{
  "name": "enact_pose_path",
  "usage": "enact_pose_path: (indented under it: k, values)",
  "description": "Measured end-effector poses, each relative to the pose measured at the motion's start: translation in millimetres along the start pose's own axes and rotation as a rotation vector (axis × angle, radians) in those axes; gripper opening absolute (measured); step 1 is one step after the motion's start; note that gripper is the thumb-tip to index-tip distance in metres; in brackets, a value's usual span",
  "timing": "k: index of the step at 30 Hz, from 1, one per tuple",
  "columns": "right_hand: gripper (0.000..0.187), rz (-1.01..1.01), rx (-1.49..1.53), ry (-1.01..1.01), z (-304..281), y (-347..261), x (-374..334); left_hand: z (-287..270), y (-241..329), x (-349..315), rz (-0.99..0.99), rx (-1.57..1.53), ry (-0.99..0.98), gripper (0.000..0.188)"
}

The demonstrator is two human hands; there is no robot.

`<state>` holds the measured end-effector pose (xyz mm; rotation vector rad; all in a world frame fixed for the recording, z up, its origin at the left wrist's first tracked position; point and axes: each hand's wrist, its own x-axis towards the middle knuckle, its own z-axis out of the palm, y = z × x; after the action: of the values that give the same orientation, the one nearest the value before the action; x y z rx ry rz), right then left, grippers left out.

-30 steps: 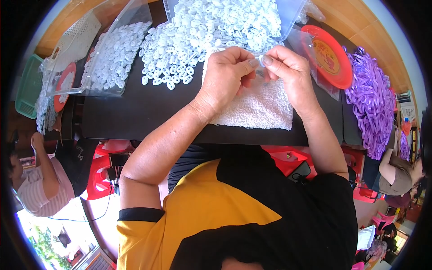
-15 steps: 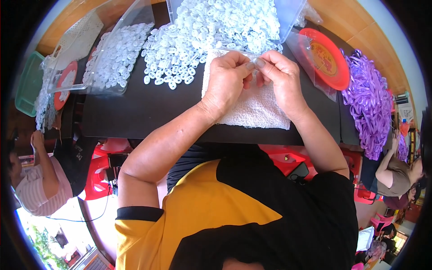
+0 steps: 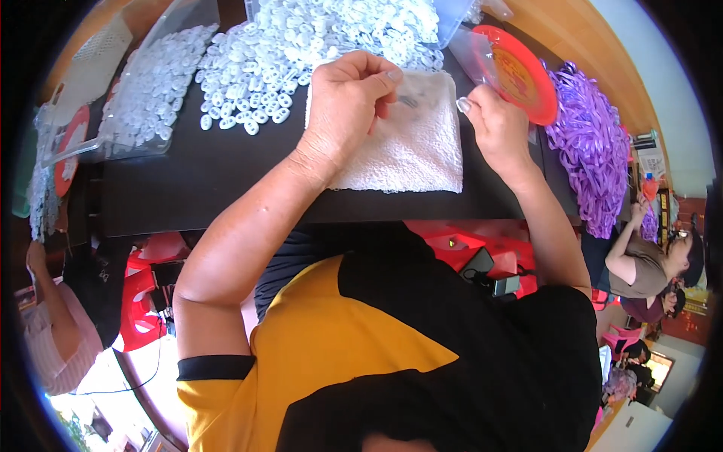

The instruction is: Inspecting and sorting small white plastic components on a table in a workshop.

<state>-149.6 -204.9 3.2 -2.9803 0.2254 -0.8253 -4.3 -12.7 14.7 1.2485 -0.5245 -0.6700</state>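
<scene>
My left hand [image 3: 345, 102] is over the left part of a folded white towel [image 3: 418, 154], thumb and forefinger pinched together. Whatever those fingertips hold, if anything, is too small to make out. Just past the towel's right edge, my right hand [image 3: 497, 128] is curled closed, its thumb against the fingers; its contents are hidden too. Dark greyish marks show on the towel between the hands. Beyond the left hand spreads a large heap of small, whitish, oval plastic pieces with holes [image 3: 248, 83], spilling from a clear bin onto the dark table [image 3: 188, 188].
To the left, a clear tub [image 3: 147, 94] holds more whitish pieces. On the right are a red round plate [image 3: 546, 102], clear plastic bags and a thick bundle of purple ribbons [image 3: 591, 162]. Other people sit at both sides, and red stools [image 3: 139, 301] stand below the table.
My hands were together over the towel and have come apart. The right moved right, off the towel; the left stays pinched. The whole view has shifted slightly.
</scene>
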Motion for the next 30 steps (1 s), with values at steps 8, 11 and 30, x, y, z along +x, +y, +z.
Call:
enact_pose_path:
  k: [8, 11, 30]
  values:
    - [0.009, -0.092, -0.215, -0.113, 4.5, 12.8, -17.2, 2.2, -3.1, -5.3, 0.041, 0.123, -0.031, 0.012]
    - [0.009, -0.085, -0.233, -0.159, 3.5, 13.9, -16.9, 2.2, -4.7, -4.6, 0.035, 0.124, -0.032, 0.012]
    - [0.009, 0.001, -0.183, -0.399, -1.4, 15.0, -6.2, -0.7, -4.0, -5.4, 0.007, 0.121, -0.042, 0.012]
